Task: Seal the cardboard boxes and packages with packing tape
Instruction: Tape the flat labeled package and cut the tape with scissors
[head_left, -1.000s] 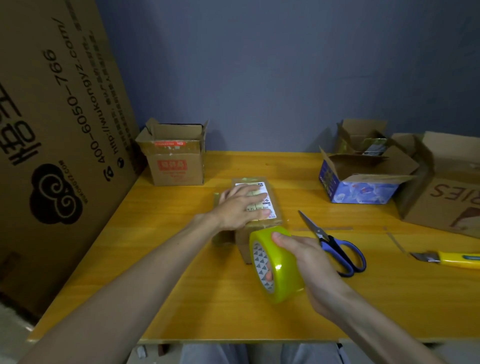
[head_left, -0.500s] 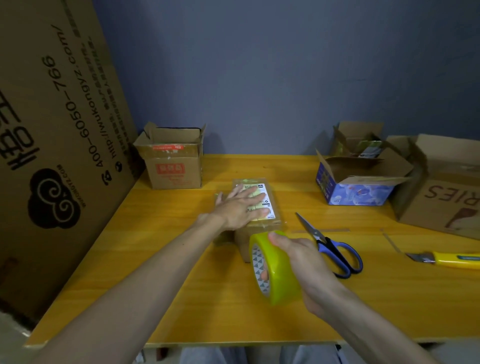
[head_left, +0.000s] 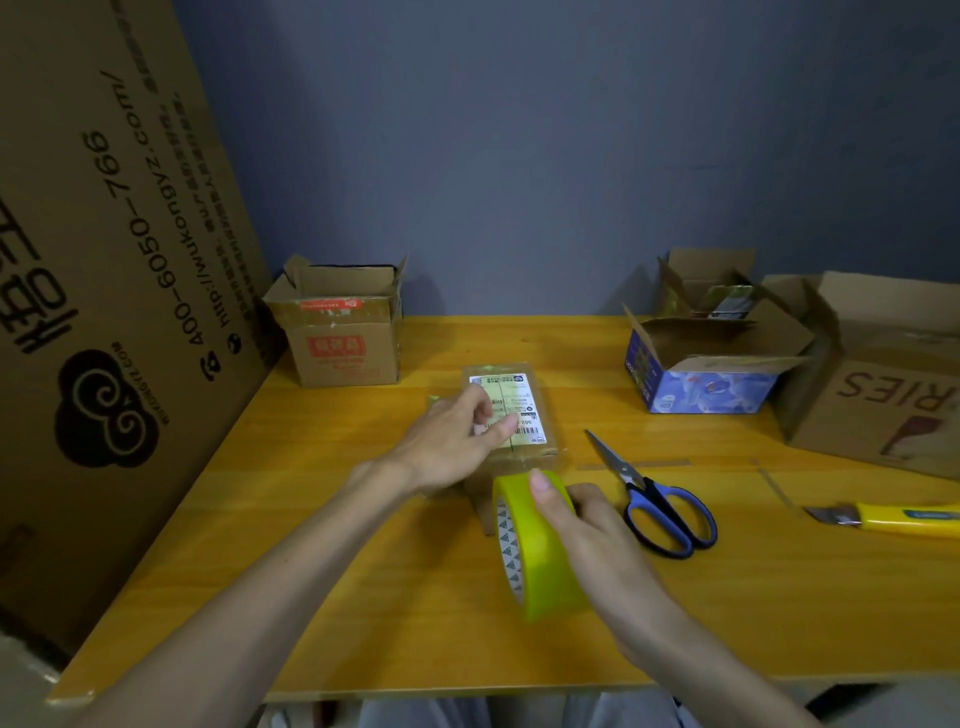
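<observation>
right hand: clamped on the tape roll, thumb over the outer face, fingers wrapped round the far side.
tape roll: yellow, on edge, hard up against the near end of the small box. Looks lifted off the table, not resting on it.
left hand: lying on top of the small box over the shipping label, fingers loosely bent. It presses down and grips nothing I can see.
small box: mid-table, flaps down, held flat by the left hand. This is my reference for everything below.
tape run: can't tell from here whether a strip already spans from the roll onto the lid; clear film and dim light.
step: my read is that this box is mid-seal, with the strip being run along the centre seam and over the near edge.
next move: needs tension kept on the roll while the left hand smooths the strip onto the lid, then a wrap down the near face and a cut. One hand has to pin the tape while the other swaps the roll for a blade.
scissors: just right of the small box, blades pointing away from the person, within easy right-hand reach.
utility knife: well right of the small box, past the scissors.
open brown box: behind-left of the small box, flaps up, not yet sealed.
blue printed box: behind-right of the small box, flaps open, with more open cartons beyond it.
progress: early, since several boxes are left open.
</observation>
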